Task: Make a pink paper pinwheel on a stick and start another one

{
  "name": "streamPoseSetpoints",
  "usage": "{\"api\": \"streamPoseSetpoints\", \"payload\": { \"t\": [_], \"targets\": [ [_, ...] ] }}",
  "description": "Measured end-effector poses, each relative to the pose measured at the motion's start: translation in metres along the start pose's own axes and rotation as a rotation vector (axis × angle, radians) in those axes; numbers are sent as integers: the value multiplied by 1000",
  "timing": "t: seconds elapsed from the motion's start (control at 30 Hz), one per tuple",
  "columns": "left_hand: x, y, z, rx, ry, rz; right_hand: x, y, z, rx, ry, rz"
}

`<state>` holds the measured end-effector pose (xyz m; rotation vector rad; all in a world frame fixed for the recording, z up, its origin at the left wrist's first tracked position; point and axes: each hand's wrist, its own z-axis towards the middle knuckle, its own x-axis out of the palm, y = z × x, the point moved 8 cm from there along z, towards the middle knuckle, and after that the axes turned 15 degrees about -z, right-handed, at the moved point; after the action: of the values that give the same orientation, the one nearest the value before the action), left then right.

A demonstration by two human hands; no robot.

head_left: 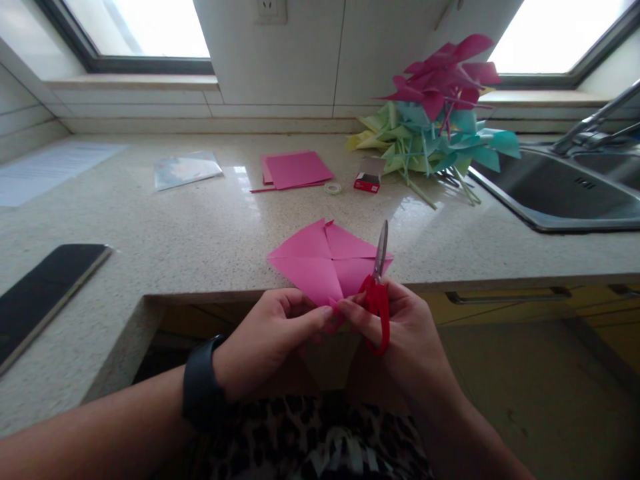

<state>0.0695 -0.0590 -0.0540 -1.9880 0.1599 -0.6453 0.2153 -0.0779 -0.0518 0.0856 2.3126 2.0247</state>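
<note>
A square of pink paper (313,267) with slits running in from its corners lies partly on the counter's front edge, its near corner past the edge. My left hand (280,330) pinches that near corner between thumb and fingers. Red-handled scissors (380,293) sit in my right hand (407,333), blades pointing up and away over the paper's right side. The thumb and fingertip of my right hand also meet the near corner, right beside my left thumb. Behind my hands, some fingers are hidden. At the far corner a small piece of paper (329,225) sticks up.
Behind the paper lie a stack of pink sheets (300,169), a tape roll (333,189) and a small red box (367,181). Paper pinwheels (445,80) are heaped near the sink (575,193). A clear packet (187,170) and a dark flat object (45,287) are left.
</note>
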Motion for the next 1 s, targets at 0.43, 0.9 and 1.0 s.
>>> {"api": "streamPoseSetpoints", "payload": {
  "t": [0.43, 0.9, 1.0],
  "targets": [
    [0, -2, 0, 3, -15, 3, -3, 4, 0, -4, -35, -107],
    [-7, 0, 0, -29, -73, -82, -23, -33, -37, 241, 487, -354],
    [-8, 1, 0, -38, -85, -104, -23, -40, -42, 278, 539, -366]
  ]
}}
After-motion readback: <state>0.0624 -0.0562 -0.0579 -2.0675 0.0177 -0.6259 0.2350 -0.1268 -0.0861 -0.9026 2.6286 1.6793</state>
